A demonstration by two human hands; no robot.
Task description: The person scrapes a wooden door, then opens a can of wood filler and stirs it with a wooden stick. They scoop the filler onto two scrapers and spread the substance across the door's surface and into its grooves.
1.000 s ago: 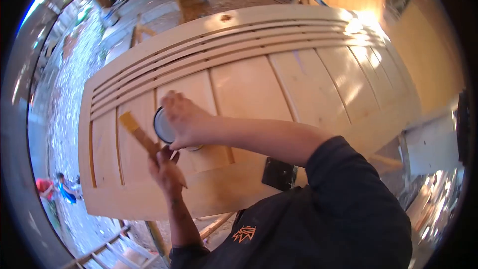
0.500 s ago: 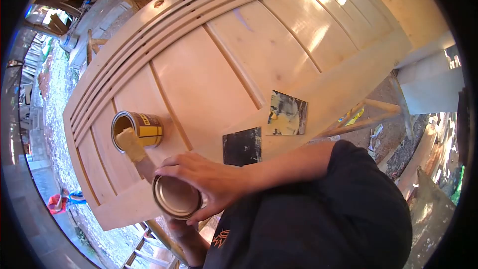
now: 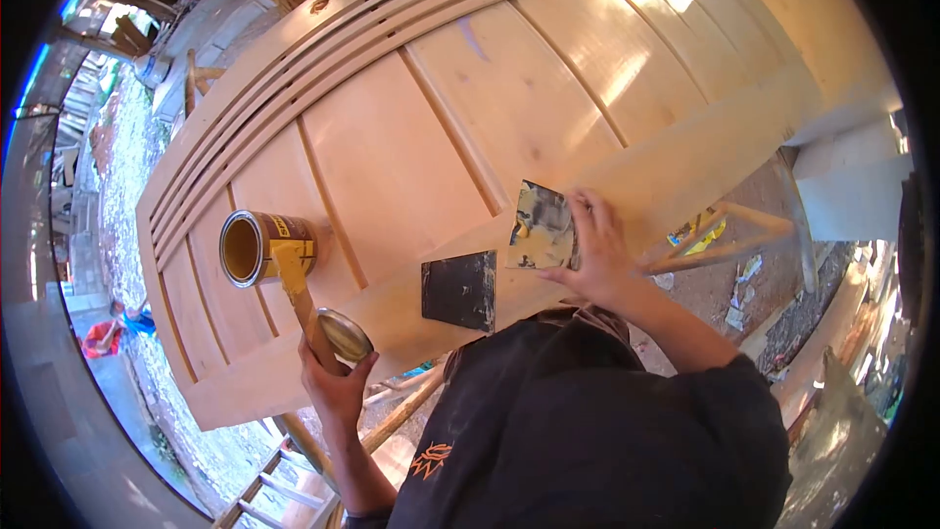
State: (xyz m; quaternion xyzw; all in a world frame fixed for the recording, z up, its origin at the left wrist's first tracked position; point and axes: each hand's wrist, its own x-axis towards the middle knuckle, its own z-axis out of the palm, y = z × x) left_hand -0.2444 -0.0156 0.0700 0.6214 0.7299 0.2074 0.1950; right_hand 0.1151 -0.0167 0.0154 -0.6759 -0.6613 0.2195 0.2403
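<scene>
Since the earlier frame, the lid [image 3: 345, 335] has turned from nearly face-on to a steep tilt and now sits at our left hand [image 3: 338, 392]; our right hand [image 3: 602, 255] has left it for the mottled plate [image 3: 543, 227].

Left to right: the open can [image 3: 281, 235] lies beyond our left grip, on the wooden panel [image 3: 392, 176]; its metal wall looks stiff, and its contents probably make it the heaviest item, best held around the body, below the rim. Our left grip is closed around the stick [image 3: 311, 323], with the lid held beside it; yellow paste [image 3: 290, 264] coats the stick's far end, likely slippery, so the bare wood near our fingers is the sound hold; the lid seems light and rigid, best kept by its edge.

Between our two grips rests the black plate [image 3: 458, 291], thin and probably light; we would lift it by a side edge. Just inside our right grip is the mottled plate, probably light and slightly springy, its smears perhaps tacky; a side edge offers the cleaner hold. Our right grip is partly open, fingers and thumb at that plate's right side; we cannot tell whether they pinch it.
</scene>
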